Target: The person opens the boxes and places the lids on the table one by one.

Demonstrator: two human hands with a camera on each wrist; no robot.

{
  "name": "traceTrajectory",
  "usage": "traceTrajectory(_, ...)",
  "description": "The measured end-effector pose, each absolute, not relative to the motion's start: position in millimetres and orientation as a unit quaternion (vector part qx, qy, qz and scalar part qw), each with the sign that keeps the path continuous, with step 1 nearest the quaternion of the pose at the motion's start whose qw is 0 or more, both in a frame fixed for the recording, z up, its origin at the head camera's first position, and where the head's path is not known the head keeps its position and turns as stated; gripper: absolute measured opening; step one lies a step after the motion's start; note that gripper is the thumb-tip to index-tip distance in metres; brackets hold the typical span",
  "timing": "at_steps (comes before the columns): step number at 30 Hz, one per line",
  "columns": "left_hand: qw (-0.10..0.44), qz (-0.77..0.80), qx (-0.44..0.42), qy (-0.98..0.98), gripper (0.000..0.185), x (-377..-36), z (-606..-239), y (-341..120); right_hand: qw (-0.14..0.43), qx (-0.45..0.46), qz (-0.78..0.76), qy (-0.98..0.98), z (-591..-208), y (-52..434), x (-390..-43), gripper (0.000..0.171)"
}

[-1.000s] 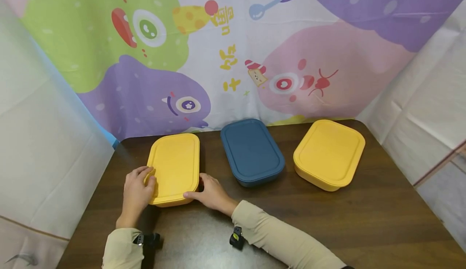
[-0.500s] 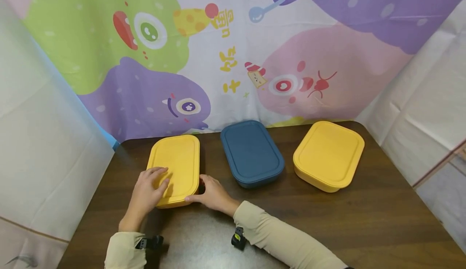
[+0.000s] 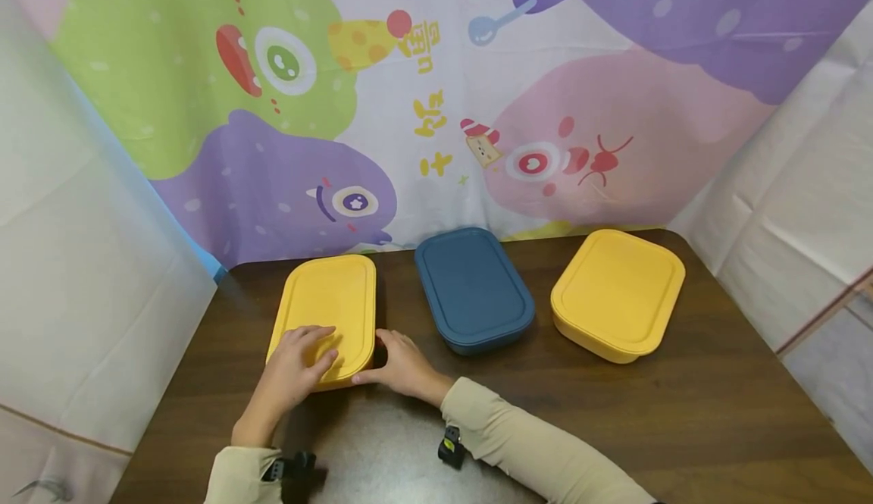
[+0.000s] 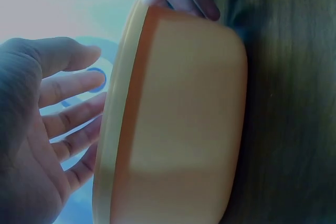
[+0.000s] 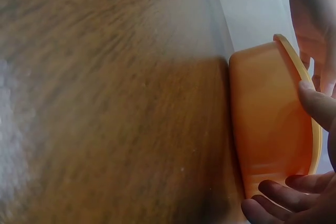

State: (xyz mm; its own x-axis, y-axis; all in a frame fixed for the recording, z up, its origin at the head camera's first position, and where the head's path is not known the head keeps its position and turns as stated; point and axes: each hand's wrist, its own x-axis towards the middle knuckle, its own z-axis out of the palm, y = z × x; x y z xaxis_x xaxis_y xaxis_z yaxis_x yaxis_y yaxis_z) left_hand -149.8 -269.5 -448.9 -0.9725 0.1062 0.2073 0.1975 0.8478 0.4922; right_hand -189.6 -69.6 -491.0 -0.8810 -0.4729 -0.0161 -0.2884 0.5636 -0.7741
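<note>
A yellow lidded food container (image 3: 333,288) stands at the left of the table in the head view. My left hand (image 3: 292,371) hovers over its near part, fingers spread and loosely bent. In the left wrist view those fingers (image 4: 73,121) lie above the lid's edge, gripping nothing. My right hand (image 3: 405,367) holds the container's near right corner. The right wrist view has its thumb (image 5: 316,103) on the lid's rim and its fingers against the orange-looking side wall (image 5: 268,114).
A dark blue lidded container (image 3: 474,288) stands right of the held one, and another yellow container (image 3: 617,292) farther right. All rest on a dark wooden table (image 3: 614,413). A printed cartoon cloth (image 3: 436,208) hangs along the back edge, with pale cloth at both sides.
My left hand has moved from the container's left edge to the right, over the near part of the lid. The right hand stays at the corner; the containers stay in place.
</note>
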Motion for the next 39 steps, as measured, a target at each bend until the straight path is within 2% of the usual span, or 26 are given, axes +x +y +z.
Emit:
traceTrajectory(7,0.099,-0.251,-0.097,-0.958,0.037,-144,-453,-263,0.115,-0.215,-0.403,0.882,-491,-69,-189,0.087)
traceTrajectory(20,0.071,-0.248,-0.091,-0.962,0.030,-137,-454,-263,0.108,-0.220,-0.378,0.893,-493,-70,-189,0.083)
traceTrajectory(39,0.084,-0.210,-0.129,-0.966,0.022,-133,-452,-256,0.081,-0.228,-0.356,0.903,-496,-72,-187,0.078)
